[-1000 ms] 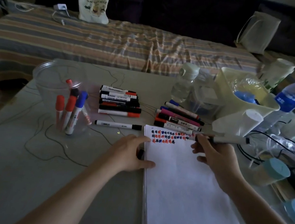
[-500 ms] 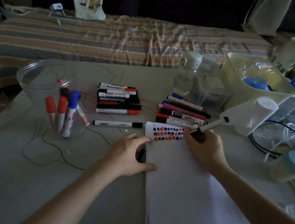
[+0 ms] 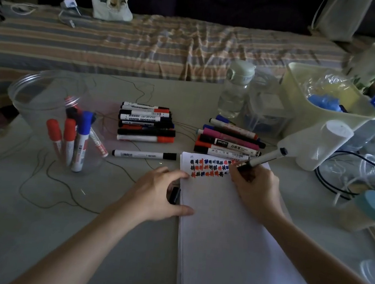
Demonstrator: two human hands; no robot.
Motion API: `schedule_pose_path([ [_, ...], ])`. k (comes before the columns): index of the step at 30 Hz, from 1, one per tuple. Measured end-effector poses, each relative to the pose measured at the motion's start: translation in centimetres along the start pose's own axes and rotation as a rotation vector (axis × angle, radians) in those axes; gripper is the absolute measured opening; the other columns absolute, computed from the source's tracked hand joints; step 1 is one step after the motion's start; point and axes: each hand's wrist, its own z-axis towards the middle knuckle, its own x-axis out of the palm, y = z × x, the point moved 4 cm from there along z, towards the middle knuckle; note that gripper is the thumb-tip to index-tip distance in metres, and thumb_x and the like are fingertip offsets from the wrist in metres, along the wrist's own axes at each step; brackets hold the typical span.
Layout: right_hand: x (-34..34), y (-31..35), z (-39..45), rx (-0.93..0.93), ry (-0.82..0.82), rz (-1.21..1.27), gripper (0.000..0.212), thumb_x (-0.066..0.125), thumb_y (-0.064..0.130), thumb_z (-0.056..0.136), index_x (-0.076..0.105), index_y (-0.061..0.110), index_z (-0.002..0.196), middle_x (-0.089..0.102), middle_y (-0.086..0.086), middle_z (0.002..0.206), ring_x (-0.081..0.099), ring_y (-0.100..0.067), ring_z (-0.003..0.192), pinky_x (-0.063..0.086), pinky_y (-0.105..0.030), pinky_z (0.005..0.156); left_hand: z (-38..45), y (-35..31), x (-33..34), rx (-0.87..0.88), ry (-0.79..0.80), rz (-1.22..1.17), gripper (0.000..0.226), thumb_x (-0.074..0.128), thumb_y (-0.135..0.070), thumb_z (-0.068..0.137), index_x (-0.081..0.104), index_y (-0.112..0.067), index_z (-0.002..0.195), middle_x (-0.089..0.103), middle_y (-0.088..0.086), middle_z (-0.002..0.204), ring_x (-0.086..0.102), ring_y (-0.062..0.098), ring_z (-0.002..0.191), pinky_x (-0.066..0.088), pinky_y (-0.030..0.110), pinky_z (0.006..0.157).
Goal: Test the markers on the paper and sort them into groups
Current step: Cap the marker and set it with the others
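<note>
Head view: right hand [image 3: 256, 191] fingers pinch marker [image 3: 264, 159], tip touching paper [image 3: 236, 240].

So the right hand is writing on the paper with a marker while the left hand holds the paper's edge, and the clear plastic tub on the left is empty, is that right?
Not quite. The clear plastic tub is not empty: the head view shows several red-capped and blue-capped markers standing in it. The rest holds: the right hand has a marker tip-down on the paper, and the left hand rests at the paper's left edge.
</note>
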Motion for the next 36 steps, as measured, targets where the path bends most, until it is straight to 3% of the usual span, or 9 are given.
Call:
schedule_pose_path([
  [6, -0.21, -0.12, -0.10, 0.009, 0.001, 0.054, 0.008, 0.071, 0.024, 0.087, 0.070, 0.018, 0.082, 0.067, 0.016, 0.074, 0.063, 0.007, 0.065, 0.046, -0.004, 0.056, -0.11, -0.17, -0.14, -0.009, -0.004, -0.007, 0.083, 0.077, -0.064, 0.062, 0.047, -0.038, 0.134, 0.037, -0.017, 0.091, 0.044, 0.007, 0.088, 0.037, 0.022, 0.074],
  [11, 0.10, 0.16, -0.29, -0.029, 0.025, 0.002, 0.017, 0.071, 0.026, 0.087, 0.072, 0.009, 0.085, 0.072, 0.002, 0.077, 0.069, -0.015, 0.074, 0.057, -0.031, 0.068, -0.03, -0.16, -0.16, -0.013, 0.004, 0.000, 0.084, 0.077, -0.065, 0.061, 0.047, -0.038, 0.134, 0.041, -0.012, 0.096, 0.046, 0.008, 0.088, 0.038, 0.023, 0.074],
  [16, -0.24, 0.01, -0.22, -0.014, -0.020, 0.033, 0.011, 0.072, 0.024, 0.087, 0.070, 0.016, 0.080, 0.069, 0.006, 0.074, 0.068, -0.015, 0.075, 0.054, -0.022, 0.064, -0.28, -0.25, -0.19, -0.013, 0.015, -0.009, 0.083, 0.076, -0.064, 0.063, 0.045, -0.037, 0.136, 0.038, -0.013, 0.097, 0.045, 0.008, 0.092, 0.038, 0.023, 0.076],
  [19, -0.16, 0.21, -0.33, -0.013, 0.004, 0.033, 0.010, 0.072, 0.028, 0.086, 0.069, 0.023, 0.079, 0.070, 0.010, 0.074, 0.069, -0.010, 0.073, 0.058, -0.028, 0.069, -0.09, -0.23, -0.12, -0.019, 0.019, -0.017, 0.084, 0.076, -0.064, 0.062, 0.045, -0.037, 0.135, 0.044, -0.011, 0.106, 0.048, 0.010, 0.099, 0.044, 0.026, 0.083],
  [23, -0.14, 0.30, -0.44, 0.008, 0.025, 0.034, 0.010, 0.072, 0.026, 0.087, 0.071, 0.018, 0.081, 0.070, 0.008, 0.075, 0.068, -0.009, 0.073, 0.058, -0.029, 0.068, 0.08, -0.04, -0.01, -0.030, 0.028, -0.011, 0.083, 0.076, -0.065, 0.061, 0.046, -0.038, 0.133, 0.049, -0.008, 0.117, 0.050, 0.013, 0.105, 0.047, 0.030, 0.089],
  [26, -0.25, 0.29, -0.41, 0.002, -0.004, 0.034, 0.011, 0.072, 0.024, 0.087, 0.070, 0.015, 0.080, 0.070, 0.005, 0.075, 0.068, -0.013, 0.072, 0.057, -0.029, 0.068, -0.06, 0.05, 0.10, -0.023, 0.018, -0.029, 0.081, 0.076, -0.064, 0.063, 0.046, -0.038, 0.133, 0.047, -0.010, 0.111, 0.051, 0.012, 0.103, 0.047, 0.030, 0.089],
  [31, -0.07, 0.37, -0.27, 0.008, -0.012, -0.001, 0.023, 0.070, 0.027, 0.088, 0.071, 0.005, 0.081, 0.071, -0.009, 0.074, 0.067, -0.026, 0.070, 0.057, -0.041, 0.067, 0.01, 0.15, 0.15, -0.004, -0.033, -0.040, 0.062, 0.070, -0.059, 0.074, 0.052, -0.034, 0.129, 0.047, -0.009, 0.099, 0.050, 0.011, 0.092, 0.043, 0.025, 0.079],
  [33, -0.06, 0.45, -0.25, 0.016, -0.013, -0.001, 0.020, 0.071, 0.024, 0.087, 0.071, 0.005, 0.079, 0.070, -0.010, 0.076, 0.066, -0.026, 0.073, 0.056, -0.037, 0.066, 0.02, 0.25, 0.10, 0.003, -0.075, -0.060, 0.047, 0.065, -0.052, 0.083, 0.057, -0.031, 0.124, 0.052, -0.007, 0.099, 0.052, 0.010, 0.086, 0.041, 0.022, 0.073],
  [36, -0.05, 0.63, -0.30, 0.038, -0.011, 0.016, 0.013, 0.072, 0.023, 0.086, 0.068, 0.017, 0.075, 0.068, 0.002, 0.072, 0.064, -0.016, 0.067, 0.051, -0.020, 0.056, -0.24, 0.25, 0.06, -0.002, -0.112, -0.109, 0.028, 0.064, -0.038, 0.088, 0.062, -0.025, 0.113, 0.055, -0.006, 0.093, 0.052, 0.007, 0.077, 0.037, 0.017, 0.063],
])
